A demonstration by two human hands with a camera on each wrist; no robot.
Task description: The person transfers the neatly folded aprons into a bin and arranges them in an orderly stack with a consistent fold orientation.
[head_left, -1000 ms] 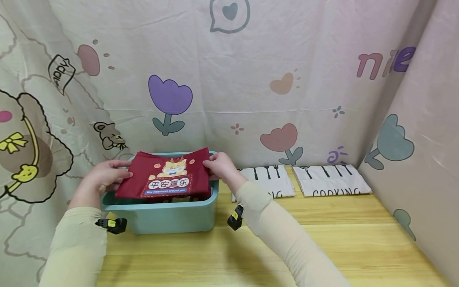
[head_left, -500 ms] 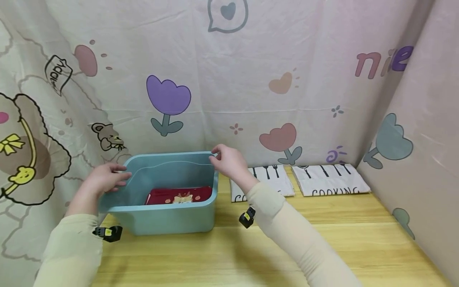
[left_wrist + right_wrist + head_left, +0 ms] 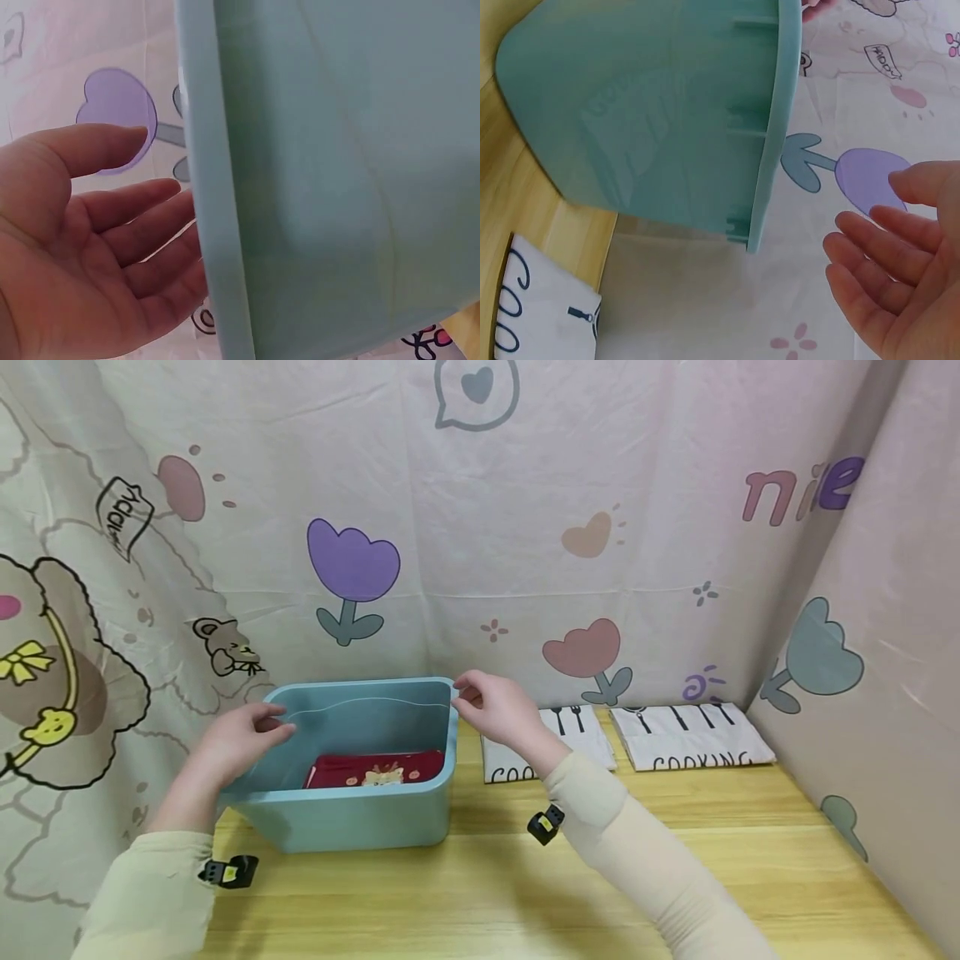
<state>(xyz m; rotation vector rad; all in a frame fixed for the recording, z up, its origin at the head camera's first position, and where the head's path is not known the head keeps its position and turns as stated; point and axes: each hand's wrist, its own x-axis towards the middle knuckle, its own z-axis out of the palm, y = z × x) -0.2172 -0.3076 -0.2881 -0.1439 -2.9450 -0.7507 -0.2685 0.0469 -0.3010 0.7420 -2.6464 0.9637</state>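
Observation:
A light blue plastic bin [image 3: 352,818] stands on the wooden table. Inside it, toward the front right, lies a folded dark red cloth [image 3: 333,770] with a printed cartoon animal; the front wall hides part of it. My left hand [image 3: 243,739] hovers over the bin's left side, its fingers loosely bent and holding nothing. By the bin's right back corner is my right hand [image 3: 498,706], also without anything in it. The right wrist view shows that hand [image 3: 900,270] apart from the bin wall [image 3: 645,112], with relaxed fingers.
Two folded white cloths with black utensil prints, a nearer one [image 3: 551,747] and a right one [image 3: 693,737], lie to the right of the bin on the wooden table [image 3: 675,852]. A printed curtain [image 3: 480,527] hangs behind and at both sides.
A red cloth held by both hands over the bin has been let go and lies down inside it. Since then, the right hand has moved right and the left hand slightly inward.

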